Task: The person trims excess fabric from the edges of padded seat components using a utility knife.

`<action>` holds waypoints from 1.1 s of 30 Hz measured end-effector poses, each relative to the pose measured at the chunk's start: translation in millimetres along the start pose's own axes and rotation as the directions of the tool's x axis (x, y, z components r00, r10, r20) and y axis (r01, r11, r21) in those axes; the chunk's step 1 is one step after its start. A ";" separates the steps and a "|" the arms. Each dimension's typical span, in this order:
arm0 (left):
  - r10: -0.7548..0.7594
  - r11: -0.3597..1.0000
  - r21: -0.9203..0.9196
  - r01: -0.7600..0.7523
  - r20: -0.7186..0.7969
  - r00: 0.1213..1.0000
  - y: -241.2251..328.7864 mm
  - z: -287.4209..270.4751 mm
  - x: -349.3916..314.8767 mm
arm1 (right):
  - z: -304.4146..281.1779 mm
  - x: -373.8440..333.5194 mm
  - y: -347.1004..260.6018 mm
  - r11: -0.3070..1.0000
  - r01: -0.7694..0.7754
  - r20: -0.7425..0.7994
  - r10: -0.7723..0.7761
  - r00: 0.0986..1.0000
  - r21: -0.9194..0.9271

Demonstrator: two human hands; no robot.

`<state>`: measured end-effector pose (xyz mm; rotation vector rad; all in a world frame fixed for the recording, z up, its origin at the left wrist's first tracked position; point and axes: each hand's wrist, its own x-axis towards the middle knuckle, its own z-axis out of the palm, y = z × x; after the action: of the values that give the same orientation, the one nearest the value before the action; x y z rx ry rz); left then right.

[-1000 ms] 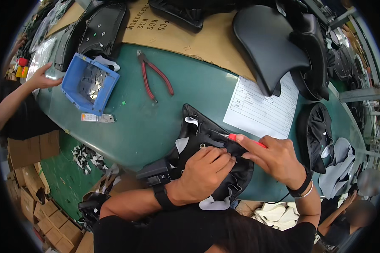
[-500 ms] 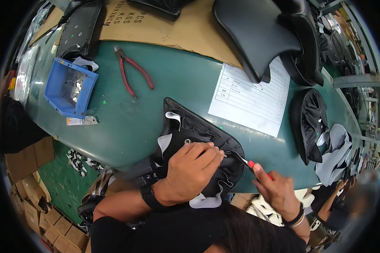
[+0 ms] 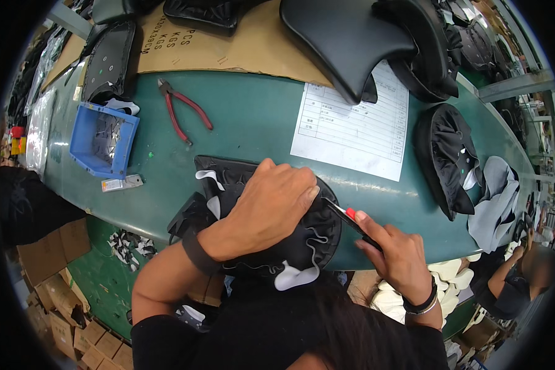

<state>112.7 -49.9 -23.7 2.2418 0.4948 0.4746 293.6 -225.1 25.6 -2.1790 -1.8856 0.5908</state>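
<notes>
My left hand (image 3: 271,200) is closed on the gathered edge of a black seat cover (image 3: 317,243), which lies underside up at the near edge of the table. Its fingertips are pressed together by the rim and hide what is under them. My right hand (image 3: 394,250) grips a cutter knife (image 3: 359,223) with a black and red handle. The narrow metal tip points up and left, close to the left fingertips; whether it touches the material I cannot tell. A trimmed strip of white fabric (image 3: 295,277) hangs from the cover's near side.
Red-handled pliers (image 3: 177,110) and a blue bin (image 3: 83,139) of metal pieces are at left. A printed sheet (image 3: 351,129), a large black seat (image 3: 345,46) and cardboard (image 3: 228,55) lie farther back. Another black cover (image 3: 447,160) and grey fabric (image 3: 494,203) are at right.
The seat cover has turned and shifted left, with my left hand still on it. My right hand and the knife have moved slightly left. The view has shifted a little.
</notes>
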 end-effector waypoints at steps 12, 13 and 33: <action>0.023 0.969 0.244 -0.042 0.080 0.997 7.3 -5.5 -3.2 | 2.2 9.1 -8.5 0.995 -0.019 0.019 0.017 1.000 0.096; 0.021 0.970 0.241 -0.039 0.078 0.997 6.0 -4.9 -3.2 | 0.8 10.4 -10.8 0.997 -0.013 0.034 0.011 0.999 0.070; 0.110 0.961 0.258 -0.102 -0.016 0.994 -6.7 -3.2 4.9 | 12.9 -0.4 -18.1 0.996 -0.053 -0.036 0.056 0.998 0.072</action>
<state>114.0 -41.4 -25.9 2.5236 0.4752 0.5248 271.9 -223.8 21.4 -2.1868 -1.7639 0.6129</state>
